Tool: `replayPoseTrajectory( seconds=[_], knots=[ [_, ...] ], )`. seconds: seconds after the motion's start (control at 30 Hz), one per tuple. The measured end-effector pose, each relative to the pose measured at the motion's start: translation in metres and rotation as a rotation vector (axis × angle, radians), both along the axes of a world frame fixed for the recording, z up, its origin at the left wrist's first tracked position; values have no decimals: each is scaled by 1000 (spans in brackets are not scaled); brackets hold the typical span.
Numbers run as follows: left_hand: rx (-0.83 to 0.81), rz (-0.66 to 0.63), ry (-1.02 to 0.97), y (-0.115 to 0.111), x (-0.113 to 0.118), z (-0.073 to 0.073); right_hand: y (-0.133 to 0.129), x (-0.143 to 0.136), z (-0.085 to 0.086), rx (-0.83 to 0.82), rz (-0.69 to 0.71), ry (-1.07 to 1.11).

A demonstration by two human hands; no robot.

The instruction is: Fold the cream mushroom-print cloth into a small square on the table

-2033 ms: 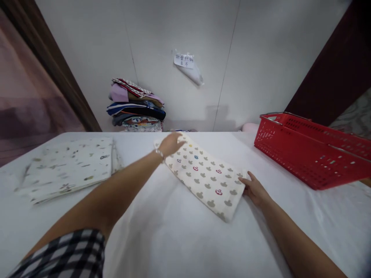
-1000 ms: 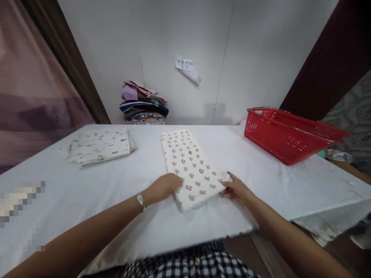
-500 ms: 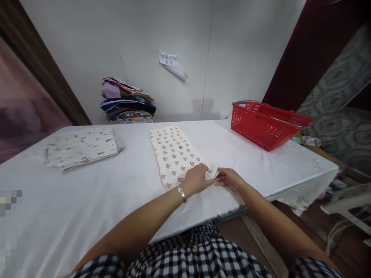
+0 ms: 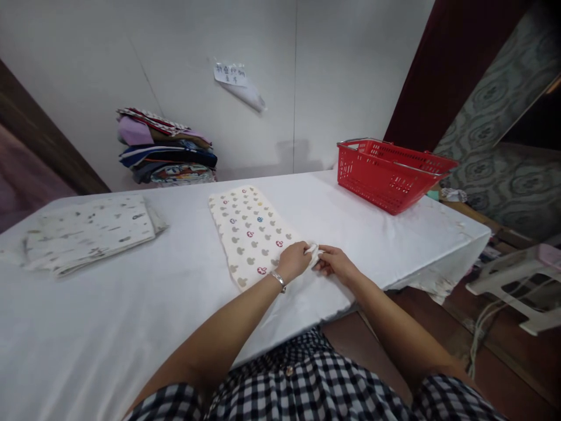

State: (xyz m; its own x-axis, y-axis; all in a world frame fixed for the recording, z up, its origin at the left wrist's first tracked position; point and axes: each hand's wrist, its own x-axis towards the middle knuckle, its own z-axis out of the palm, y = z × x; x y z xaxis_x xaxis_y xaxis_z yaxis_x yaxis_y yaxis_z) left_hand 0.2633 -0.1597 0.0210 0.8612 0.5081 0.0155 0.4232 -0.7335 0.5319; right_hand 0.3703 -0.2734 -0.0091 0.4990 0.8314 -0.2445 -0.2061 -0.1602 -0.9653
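A cream cloth (image 4: 248,231) printed with grey, red and blue motifs lies flat and folded on the white-covered table (image 4: 175,304). At its near right corner, my left hand (image 4: 294,260) has its fingers closed on the bunched cloth. Just to the right, my right hand (image 4: 335,263) pinches the same raised corner between thumb and fingers. A bit of white fabric shows between the two hands. The fingertips of my left hand are partly hidden.
Another folded white patterned cloth (image 4: 96,228) lies at the left. A stack of folded fabrics (image 4: 169,149) stands at the back left by the wall. The red basket (image 4: 390,178) sits at the back right, with a white stool (image 4: 521,286) beyond the table's right end.
The view has shifted a little to the right. My hands have drawn closer together, and the cloth corner between them is more bunched up.
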Motion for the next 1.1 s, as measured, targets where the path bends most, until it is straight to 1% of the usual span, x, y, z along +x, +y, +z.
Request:
replayPoseTrajectory(
  seconds=[0.17,0.27,0.33,0.4,0.6,0.73,0.83,0.93,1.0,1.03,1.1],
  knots=[
    [-39,87,-75,3,6,1,0,-2,-5,14,-30,-56],
    [52,129,-127,1,10,0,0,-3,-6,3,-43,-82],
    [138,112,-116,-3,12,-2,0,-3,-5,-13,-38,-94],
    [188,75,-67,-7,14,-4,0,-4,-3,-22,-24,-99],
    [209,29,42,-13,12,-1,0,-5,-2,-15,-5,-122],
    [248,40,93,-14,16,2,0,-4,-4,-36,-6,-123],
    [286,34,127,-12,16,8,0,-4,-3,-68,-38,-109],
    [357,-5,89,-7,9,20,-1,-4,0,-91,-86,-65],
    [414,-72,74,-6,3,28,-1,-4,3,-92,-98,-20],
    [432,-118,88,-6,1,29,0,-4,5,-88,-98,2],
    [437,-207,147,-9,-2,28,0,-3,6,-78,-97,39]
  ],
)
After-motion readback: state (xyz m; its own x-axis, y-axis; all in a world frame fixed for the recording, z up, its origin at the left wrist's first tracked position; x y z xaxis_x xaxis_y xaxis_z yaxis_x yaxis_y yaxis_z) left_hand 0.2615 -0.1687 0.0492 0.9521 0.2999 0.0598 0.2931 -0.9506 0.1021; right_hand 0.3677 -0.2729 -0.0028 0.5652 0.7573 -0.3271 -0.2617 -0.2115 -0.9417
